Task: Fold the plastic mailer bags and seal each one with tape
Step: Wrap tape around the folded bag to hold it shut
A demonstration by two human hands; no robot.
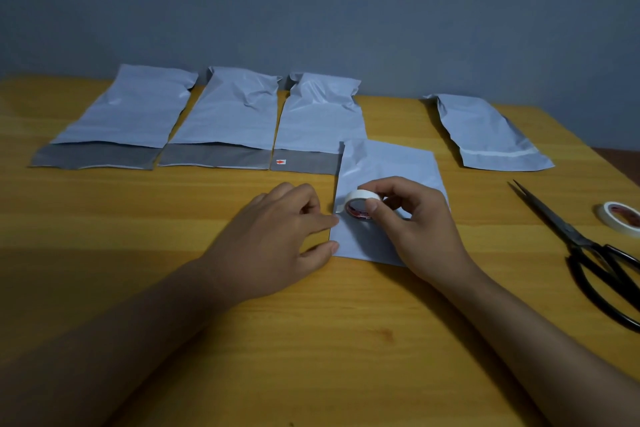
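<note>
Progress: early | folded bag (388, 170) lay mid-worktop (138, 218), not yet sealed | right hand (415, 222) pinched tape roll (360, 204) over it | left hand (277, 236), fingers extended, pressed the bag's edge | three unfolded bags (221, 118) waited behind | fourth bag (485, 135) apart at right, state unclear | scissors (588, 253) idle.

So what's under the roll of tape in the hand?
A folded white bag lies flat under the tape roll, which the right hand holds. The left hand presses the bag's edge. Under the bag is the table; anything inside the bag is hidden.
</note>
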